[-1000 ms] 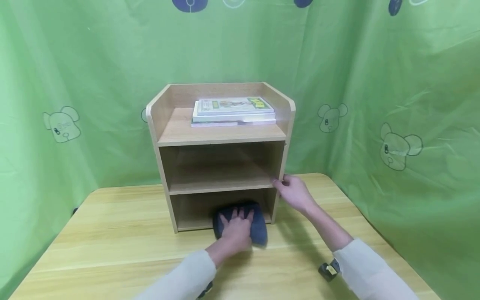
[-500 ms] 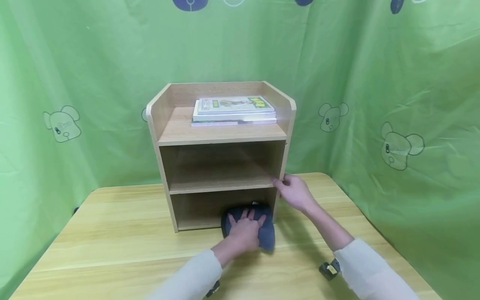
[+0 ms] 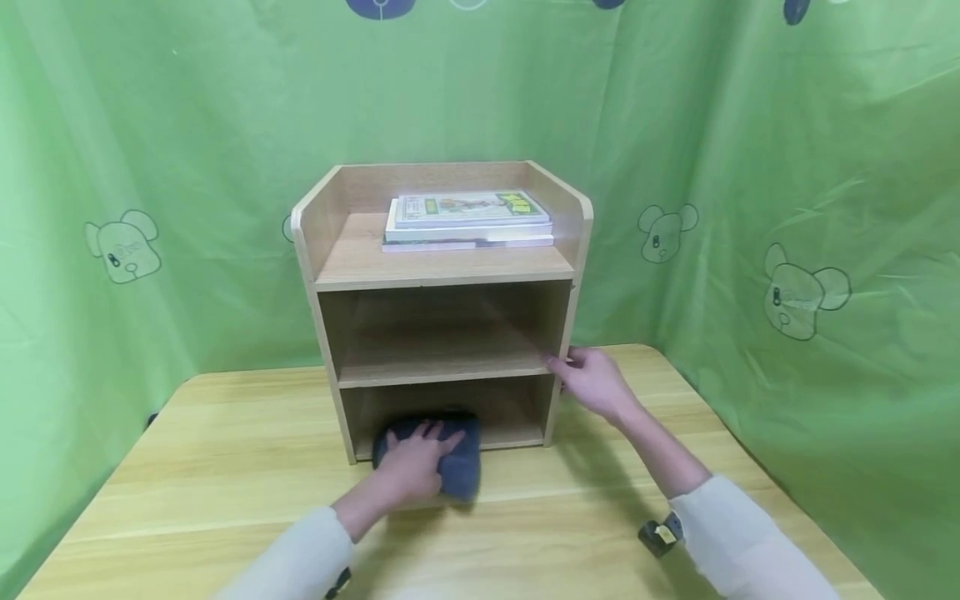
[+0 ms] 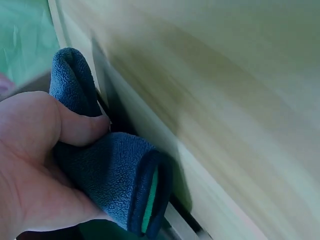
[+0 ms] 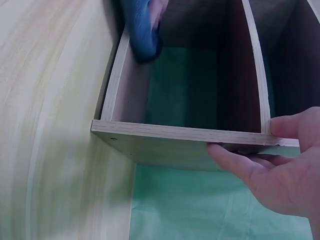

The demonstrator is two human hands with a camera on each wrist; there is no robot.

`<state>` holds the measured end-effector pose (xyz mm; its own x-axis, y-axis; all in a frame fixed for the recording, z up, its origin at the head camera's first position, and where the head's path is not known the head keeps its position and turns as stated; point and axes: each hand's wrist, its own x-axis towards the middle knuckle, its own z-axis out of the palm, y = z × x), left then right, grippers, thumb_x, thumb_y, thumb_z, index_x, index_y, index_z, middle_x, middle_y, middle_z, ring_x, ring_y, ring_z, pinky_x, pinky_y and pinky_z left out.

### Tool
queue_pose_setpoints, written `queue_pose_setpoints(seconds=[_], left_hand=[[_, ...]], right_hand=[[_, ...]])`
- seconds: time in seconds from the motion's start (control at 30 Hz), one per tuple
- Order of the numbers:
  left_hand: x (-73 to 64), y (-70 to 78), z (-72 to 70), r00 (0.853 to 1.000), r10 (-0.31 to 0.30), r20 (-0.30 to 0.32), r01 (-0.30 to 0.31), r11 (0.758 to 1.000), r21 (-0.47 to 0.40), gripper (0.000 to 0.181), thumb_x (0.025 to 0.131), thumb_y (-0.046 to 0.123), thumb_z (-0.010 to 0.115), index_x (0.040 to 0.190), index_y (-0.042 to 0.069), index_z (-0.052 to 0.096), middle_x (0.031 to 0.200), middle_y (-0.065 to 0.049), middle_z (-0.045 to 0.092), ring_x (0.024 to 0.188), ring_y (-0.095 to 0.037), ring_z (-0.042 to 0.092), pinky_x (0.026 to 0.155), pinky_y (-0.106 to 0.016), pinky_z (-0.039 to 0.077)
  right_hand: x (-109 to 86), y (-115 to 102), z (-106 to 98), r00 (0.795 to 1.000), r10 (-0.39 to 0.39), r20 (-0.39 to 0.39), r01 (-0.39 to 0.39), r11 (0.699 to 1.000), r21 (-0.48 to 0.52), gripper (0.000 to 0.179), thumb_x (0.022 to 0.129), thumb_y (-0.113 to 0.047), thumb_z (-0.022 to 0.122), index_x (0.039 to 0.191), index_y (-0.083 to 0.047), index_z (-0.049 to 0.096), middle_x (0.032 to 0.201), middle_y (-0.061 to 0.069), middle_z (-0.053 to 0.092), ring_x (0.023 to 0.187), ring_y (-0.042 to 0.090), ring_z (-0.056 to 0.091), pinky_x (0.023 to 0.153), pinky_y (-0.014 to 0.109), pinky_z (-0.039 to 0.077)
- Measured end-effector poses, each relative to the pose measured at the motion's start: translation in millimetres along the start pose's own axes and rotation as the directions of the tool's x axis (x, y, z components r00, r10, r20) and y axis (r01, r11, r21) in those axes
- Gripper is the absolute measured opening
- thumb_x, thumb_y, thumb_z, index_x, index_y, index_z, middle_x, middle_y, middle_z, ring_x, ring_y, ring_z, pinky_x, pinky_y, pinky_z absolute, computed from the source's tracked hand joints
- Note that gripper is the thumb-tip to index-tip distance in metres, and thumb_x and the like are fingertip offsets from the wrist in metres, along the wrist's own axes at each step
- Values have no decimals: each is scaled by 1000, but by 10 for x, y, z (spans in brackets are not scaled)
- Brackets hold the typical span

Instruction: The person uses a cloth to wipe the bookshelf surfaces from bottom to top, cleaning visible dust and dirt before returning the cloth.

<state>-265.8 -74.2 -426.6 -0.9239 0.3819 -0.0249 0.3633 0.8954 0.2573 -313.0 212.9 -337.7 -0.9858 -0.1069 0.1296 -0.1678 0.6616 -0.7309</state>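
A dark blue cloth (image 4: 112,170) with a green-striped edge is folded under my left hand (image 3: 411,467), at the front edge of the bottom compartment. In the left wrist view my thumb curls over the cloth and pinches it against the palm side. The cloth drapes over the bottom board of the wooden shelf (image 3: 442,279). My right hand (image 3: 596,385) grips the shelf's right side panel (image 5: 190,134) near the middle board. Its thumb is at the front and its fingers lie along the outer face, as the right wrist view shows.
Several thin books (image 3: 468,221) lie stacked on the shelf's top. The shelf stands on a light wooden table (image 3: 225,483), with green curtain (image 3: 187,100) behind it and along the sides. Small black devices are strapped at both wrists.
My left hand and the cloth first shifted right along the bottom board, then moved back left to its left half. The right hand keeps its hold on the side panel.
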Motion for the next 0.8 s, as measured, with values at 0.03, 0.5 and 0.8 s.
queue_pose_setpoints(seconds=[0.03, 0.5, 0.8], left_hand=[[-33, -81, -30, 1000, -10, -3, 10, 1000, 3, 83, 76, -4, 61, 152, 27, 48, 161, -17, 37, 150, -40, 32, 109, -79, 22], [-33, -155, -53, 998, -66, -25, 66, 998, 2, 77, 79, -4, 55, 152, 17, 48, 157, -25, 40, 146, -48, 34, 108, -77, 28], [242, 175, 69, 991, -136, -12, 136, 990, -28, 75, 82, 2, 57, 154, 23, 46, 161, -23, 34, 150, -43, 29, 111, -79, 19]], right_hand=[[3, -3, -8, 1000, -1, 5, 1, 1000, -3, 52, 102, -36, 55, 133, 5, 59, 124, 28, 67, 88, 28, 72, 69, 34, 52], [25, 69, -81, 999, 17, 39, -19, 999, 47, 61, 101, -38, 58, 140, 8, 50, 133, 30, 61, 96, 32, 74, 97, 52, 54], [41, 42, -29, 998, 17, 57, -22, 996, 92, 64, 100, -38, 59, 141, 10, 48, 135, 31, 58, 102, 35, 73, 97, 48, 55]])
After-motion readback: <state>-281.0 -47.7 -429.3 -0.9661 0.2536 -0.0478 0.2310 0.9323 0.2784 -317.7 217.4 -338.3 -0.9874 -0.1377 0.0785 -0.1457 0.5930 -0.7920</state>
